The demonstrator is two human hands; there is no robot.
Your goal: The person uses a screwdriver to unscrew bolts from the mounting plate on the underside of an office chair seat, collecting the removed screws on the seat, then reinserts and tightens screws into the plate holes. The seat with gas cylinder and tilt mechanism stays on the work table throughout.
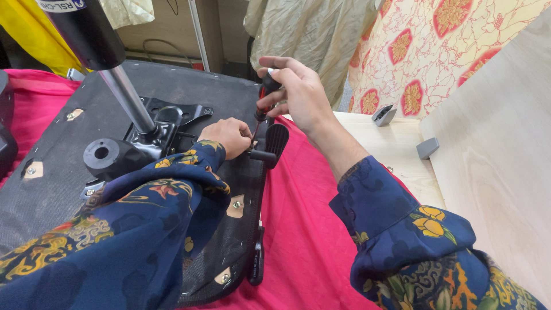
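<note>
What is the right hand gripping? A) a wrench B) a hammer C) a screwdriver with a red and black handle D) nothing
C: the right hand wraps around a screwdriver with a red and black handle, held upright, tip down at the black chair base beside the left hand.

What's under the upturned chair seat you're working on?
A bright pink cloth lies under the black chair seat, showing along its right and left edges. Whatever lies beneath the cloth and seat is covered. The right hand holds a screwdriver upright; the left hand steadies it.
</note>
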